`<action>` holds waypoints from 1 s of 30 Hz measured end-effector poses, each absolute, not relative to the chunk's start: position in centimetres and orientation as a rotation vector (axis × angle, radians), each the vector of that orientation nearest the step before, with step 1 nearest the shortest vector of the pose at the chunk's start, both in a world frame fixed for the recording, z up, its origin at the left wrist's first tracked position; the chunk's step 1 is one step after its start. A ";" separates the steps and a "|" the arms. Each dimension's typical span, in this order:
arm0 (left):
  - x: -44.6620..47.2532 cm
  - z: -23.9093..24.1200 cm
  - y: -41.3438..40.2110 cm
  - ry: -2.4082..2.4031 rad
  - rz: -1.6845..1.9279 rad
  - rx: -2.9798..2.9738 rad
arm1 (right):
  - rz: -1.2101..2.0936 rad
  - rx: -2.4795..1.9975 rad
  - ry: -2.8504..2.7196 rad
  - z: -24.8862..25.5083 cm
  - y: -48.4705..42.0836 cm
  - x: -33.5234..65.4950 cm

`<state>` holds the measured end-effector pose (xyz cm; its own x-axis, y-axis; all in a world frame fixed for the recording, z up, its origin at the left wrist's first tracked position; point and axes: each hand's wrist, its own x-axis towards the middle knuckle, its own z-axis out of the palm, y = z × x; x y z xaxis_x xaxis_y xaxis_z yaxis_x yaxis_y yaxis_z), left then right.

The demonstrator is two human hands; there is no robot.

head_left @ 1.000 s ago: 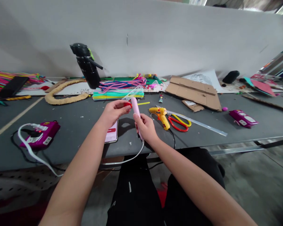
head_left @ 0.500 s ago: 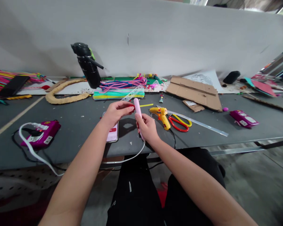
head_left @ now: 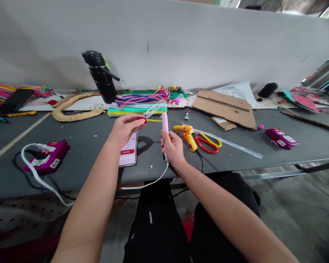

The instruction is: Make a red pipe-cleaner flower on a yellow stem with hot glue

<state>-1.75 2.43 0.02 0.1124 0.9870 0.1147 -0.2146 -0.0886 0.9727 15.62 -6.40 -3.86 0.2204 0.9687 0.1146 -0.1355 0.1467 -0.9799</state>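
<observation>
Pinched between the thumb and fingers of my left hand (head_left: 126,128) is a small red piece (head_left: 143,120), too small to make out in detail. My right hand (head_left: 172,146) is wrapped round a pink mini hair straightener (head_left: 165,126), held upright with a white cable (head_left: 159,179) leaving its lower end. A gap separates the red piece from the straightener. Under my left hand lies a phone (head_left: 128,153) with its screen lit, partly covered. A yellow pipe cleaner (head_left: 154,120) lies behind, between the two hands.
Right of my right hand are a yellow glue gun (head_left: 188,136), red-and-yellow scissors (head_left: 208,143) and a clear ruler (head_left: 235,145). Pipe cleaners (head_left: 137,109), a black bottle (head_left: 102,80) and cardboard (head_left: 224,106) line the back. A purple power strip (head_left: 50,157) sits left.
My left hand has moved left with the red piece, away from the straightener, uncovering more of the phone. The straightener has shifted slightly right and stands more upright.
</observation>
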 end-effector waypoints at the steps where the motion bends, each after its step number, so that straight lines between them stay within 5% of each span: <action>1: -2.0 0.1 2.6 0.927 1.307 1.156 | 1.027 -1.087 -0.990 -3.9 -6.3 15.7; 6: -3.0 0.2 3.3 0.978 1.478 0.995 | 1.053 -1.063 -0.975 -4.0 -6.2 15.7; 30: -0.1 -0.7 1.5 0.815 1.107 1.334 | 1.017 -1.125 -1.202 -3.9 -6.4 15.3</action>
